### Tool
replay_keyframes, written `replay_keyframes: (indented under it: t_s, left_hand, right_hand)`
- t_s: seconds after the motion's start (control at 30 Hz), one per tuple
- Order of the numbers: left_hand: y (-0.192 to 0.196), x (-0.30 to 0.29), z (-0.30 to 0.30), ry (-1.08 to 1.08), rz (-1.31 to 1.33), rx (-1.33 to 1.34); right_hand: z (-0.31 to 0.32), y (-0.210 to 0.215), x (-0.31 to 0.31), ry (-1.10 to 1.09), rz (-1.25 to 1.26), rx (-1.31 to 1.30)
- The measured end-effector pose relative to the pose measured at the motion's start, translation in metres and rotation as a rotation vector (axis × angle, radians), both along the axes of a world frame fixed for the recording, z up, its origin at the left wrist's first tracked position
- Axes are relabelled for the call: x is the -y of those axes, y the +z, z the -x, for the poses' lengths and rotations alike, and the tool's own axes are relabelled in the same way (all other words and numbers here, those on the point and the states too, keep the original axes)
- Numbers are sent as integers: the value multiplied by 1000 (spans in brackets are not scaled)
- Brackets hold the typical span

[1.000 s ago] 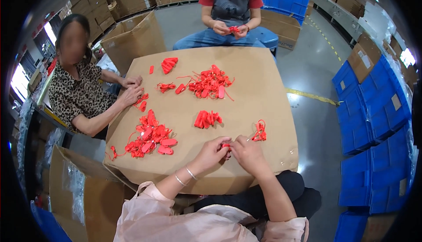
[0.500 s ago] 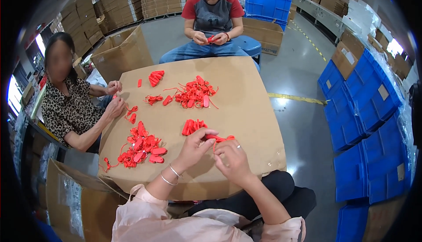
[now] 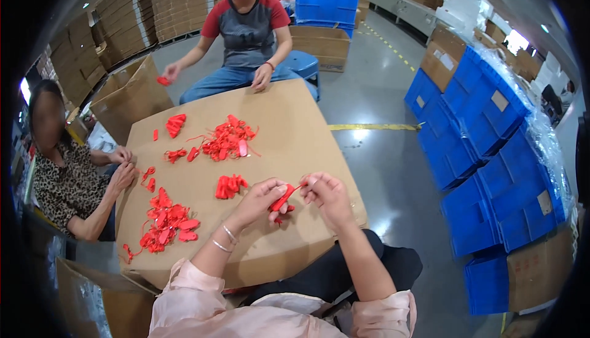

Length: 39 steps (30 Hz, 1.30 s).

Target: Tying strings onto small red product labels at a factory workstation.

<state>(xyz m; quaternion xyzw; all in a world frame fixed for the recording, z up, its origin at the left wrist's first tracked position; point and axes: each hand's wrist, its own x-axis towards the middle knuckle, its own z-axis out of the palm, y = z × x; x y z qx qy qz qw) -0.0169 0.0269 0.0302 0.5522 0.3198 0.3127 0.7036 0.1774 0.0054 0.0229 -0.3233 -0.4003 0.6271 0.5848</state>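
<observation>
**Both hands on one red piece**

Since a moment ago, both hands have drawn closer to me. Left hand [image 3: 261, 198] pinches the red piece [image 3: 283, 200] from below; my right hand [image 3: 329, 195] grips its upper end, above the cardboard table [image 3: 307, 135].

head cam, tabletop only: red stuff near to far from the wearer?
red piece in both hands → small red stack → big loose red pile → small red bunch, with the left hand and right hand pinching the nearest.
</observation>
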Motion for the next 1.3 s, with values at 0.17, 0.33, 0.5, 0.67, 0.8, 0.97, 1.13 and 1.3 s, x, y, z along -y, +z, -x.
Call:
replay_keyframes:
  t_s: [0.17, 0.33, 0.5, 0.67, 0.8, 0.97, 1.13, 1.3]
  left_hand:
    - [3, 2, -6, -12, -40, -183]
    - [-12, -1, 12, 55, -294, -383]
    - [-11, -12, 14, 117, -1033, -883]
    - [-5, -16, 11, 112, -453, -887]
    - [-13, -13, 12, 189, 97, -360]
    - [-30, -2, 6, 68, 269, 19]
    - [-28, 3, 4, -64, 253, -121]
    - [-18, 10, 5, -48, 220, -79]
  right_hand:
    - [-19, -3, -3, -23, 70, -28]
    - [-11, -11, -7, 27, 77, 152]
    - [-6, -16, -4, 86, 17, 244]
    - [-4, -13, 3, 84, -15, 351]
    - [7, -5, 11, 163, -158, 728]
    - [17, -8, 15, 294, -177, 562]
    - [6, -5, 5, 220, -32, 313]
    - [0, -1, 1, 221, 51, 145]
